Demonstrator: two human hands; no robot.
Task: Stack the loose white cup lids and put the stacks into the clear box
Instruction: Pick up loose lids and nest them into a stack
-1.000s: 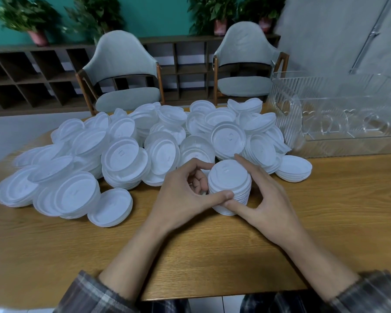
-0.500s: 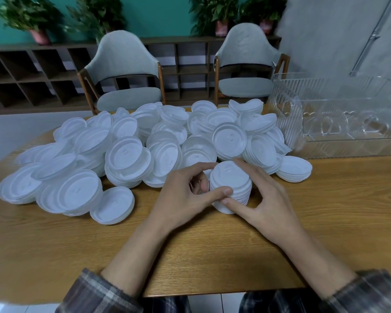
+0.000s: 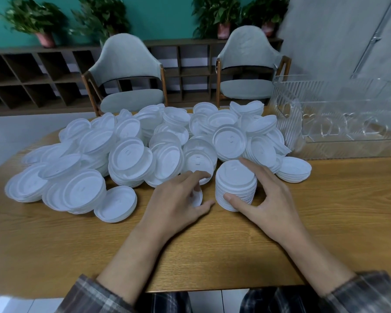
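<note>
Now that the left hand (image 3: 178, 199) has come off the stack (image 3: 235, 186), it curls round a single lid (image 3: 197, 197) just beside it. The right hand (image 3: 271, 199) alone clasps the stack on the table (image 3: 212, 249), apart from the clear box (image 3: 288, 127); probably one more lid to add.

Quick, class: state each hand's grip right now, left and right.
Left hand: pinches a single white lid.
Right hand: grips the stack of lids, thumb in front, fingers behind.
</note>
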